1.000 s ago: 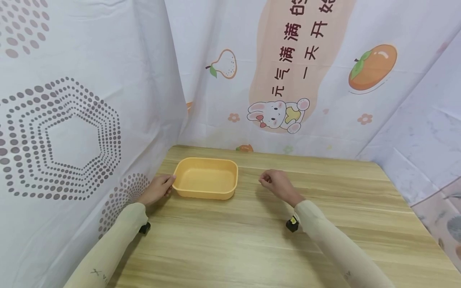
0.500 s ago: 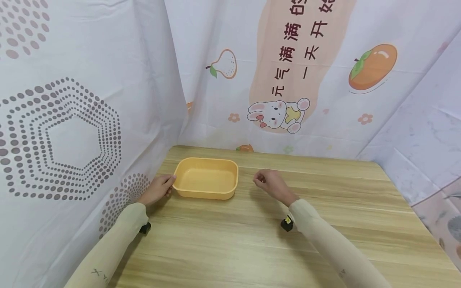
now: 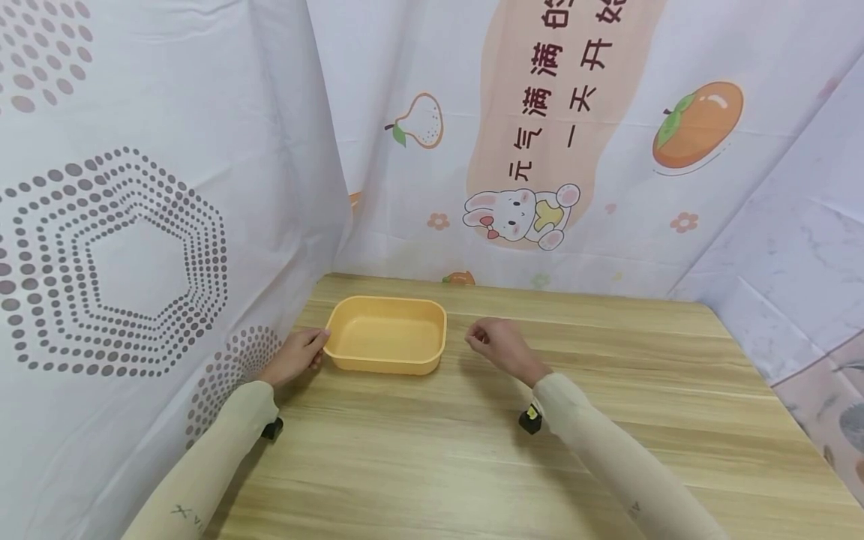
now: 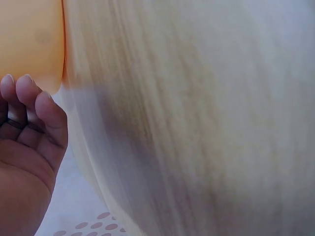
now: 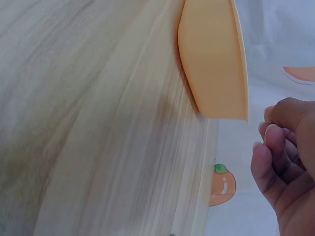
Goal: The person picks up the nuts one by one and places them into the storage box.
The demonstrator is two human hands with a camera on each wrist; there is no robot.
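Note:
A shallow yellow plastic basin [image 3: 385, 365] with rounded corners sits on the wooden tabletop, left of centre. At its left end, my left hand [image 3: 297, 355] pinches the rim, thumb on top. The left wrist view shows this hand's curled fingers [image 4: 47, 110] against the outer wall of the basin [image 4: 32, 44]. My right hand [image 3: 502, 345] hovers just right of the basin, apart from it, and holds nothing visible. Its fingers are loosely bent, with the thumb close to the index finger in the right wrist view, beside the basin's end [image 5: 214, 64].
A white dotted curtain [image 3: 142, 262] hangs along the left edge of the wooden tabletop [image 3: 405, 465]. Behind the table hangs a printed cloth [image 3: 405, 195] with fruit and a rabbit. Small black devices sit under both wrists.
My right hand has moved left, closer to the basin's right end. The left hand stays on the rim, and the basin has not visibly moved.

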